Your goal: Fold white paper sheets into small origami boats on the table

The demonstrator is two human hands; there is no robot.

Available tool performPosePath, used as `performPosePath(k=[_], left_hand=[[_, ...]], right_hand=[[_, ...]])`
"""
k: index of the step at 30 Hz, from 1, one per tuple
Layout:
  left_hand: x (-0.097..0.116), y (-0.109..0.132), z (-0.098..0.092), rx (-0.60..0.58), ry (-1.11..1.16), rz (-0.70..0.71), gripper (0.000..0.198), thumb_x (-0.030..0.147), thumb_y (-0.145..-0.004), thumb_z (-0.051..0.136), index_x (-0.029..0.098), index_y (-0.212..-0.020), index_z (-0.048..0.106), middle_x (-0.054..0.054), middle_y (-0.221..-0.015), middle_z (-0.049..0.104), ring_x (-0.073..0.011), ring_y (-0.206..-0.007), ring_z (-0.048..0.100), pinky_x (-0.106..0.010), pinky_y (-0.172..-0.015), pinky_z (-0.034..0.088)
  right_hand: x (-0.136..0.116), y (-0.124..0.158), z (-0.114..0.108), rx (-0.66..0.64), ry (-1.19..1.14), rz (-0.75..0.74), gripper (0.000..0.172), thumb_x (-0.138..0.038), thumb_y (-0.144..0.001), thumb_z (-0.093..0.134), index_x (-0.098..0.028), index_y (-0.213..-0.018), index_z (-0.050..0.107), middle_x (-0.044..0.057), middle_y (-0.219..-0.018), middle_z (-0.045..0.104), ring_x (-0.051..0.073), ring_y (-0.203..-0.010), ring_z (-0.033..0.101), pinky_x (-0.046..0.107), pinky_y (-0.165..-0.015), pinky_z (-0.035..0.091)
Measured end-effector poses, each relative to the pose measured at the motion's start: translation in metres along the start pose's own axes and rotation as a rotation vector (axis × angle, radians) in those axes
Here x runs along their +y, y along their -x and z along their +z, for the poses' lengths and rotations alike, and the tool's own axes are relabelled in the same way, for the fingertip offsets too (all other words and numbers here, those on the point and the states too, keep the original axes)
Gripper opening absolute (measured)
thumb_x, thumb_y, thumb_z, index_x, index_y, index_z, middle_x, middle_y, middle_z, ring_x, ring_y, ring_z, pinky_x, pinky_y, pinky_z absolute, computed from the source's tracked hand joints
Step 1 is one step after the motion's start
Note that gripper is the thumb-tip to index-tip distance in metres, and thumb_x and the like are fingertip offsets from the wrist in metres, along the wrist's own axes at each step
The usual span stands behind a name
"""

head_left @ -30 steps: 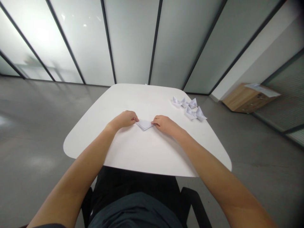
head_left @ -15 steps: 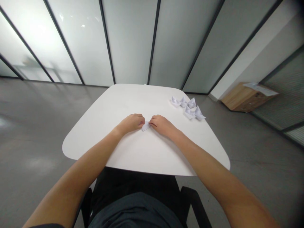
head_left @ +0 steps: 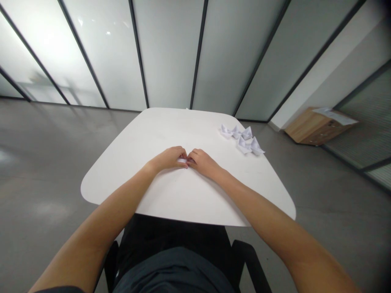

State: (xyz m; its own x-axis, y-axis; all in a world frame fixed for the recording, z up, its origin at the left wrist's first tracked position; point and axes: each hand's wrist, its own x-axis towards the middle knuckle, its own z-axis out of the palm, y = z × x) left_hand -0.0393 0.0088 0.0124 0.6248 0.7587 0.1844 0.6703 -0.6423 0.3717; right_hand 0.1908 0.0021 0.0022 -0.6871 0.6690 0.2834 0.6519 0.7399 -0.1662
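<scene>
At the middle of the white table [head_left: 183,199], a small piece of folded white paper [head_left: 182,160] is pinched between my hands. My left hand [head_left: 171,158] is closed on its left part, thumb on the near side and fingers on the far side. From the right, my right hand [head_left: 200,162] grips it, fingertips touching those of the left. The fingers cover most of the paper, so its full shape is hidden. Several folded white paper boats [head_left: 243,145] stand close together toward the table's right edge.
Behind the table rises a frosted glass partition [head_left: 168,53] with dark frames. A wooden cabinet [head_left: 314,125] with papers on top stands on the floor at the right. Black chair armrests [head_left: 250,260] flank my lap.
My hands have come together, and the right hand has shifted slightly left. The paper, earlier a pointed flat shape showing between them, is now mostly covered by the fingers.
</scene>
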Motion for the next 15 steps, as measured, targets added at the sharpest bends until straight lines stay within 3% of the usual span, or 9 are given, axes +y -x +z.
performPosePath(k=[15], left_hand=[[0.004,0.003,-0.005,0.024,0.006,-0.086,0.052,0.057,-0.079,0.084,0.018,-0.111,0.069,-0.009,-0.114,0.071,-0.0256,-0.105,0.066,-0.035,-0.091,0.050]], right_hand=[[0.013,0.000,-0.003,-0.003,-0.059,-0.012,0.027,-0.036,-0.100,0.073,-0.017,-0.118,0.080,0.009,-0.107,0.070,0.022,-0.096,0.065,0.034,-0.092,0.049]])
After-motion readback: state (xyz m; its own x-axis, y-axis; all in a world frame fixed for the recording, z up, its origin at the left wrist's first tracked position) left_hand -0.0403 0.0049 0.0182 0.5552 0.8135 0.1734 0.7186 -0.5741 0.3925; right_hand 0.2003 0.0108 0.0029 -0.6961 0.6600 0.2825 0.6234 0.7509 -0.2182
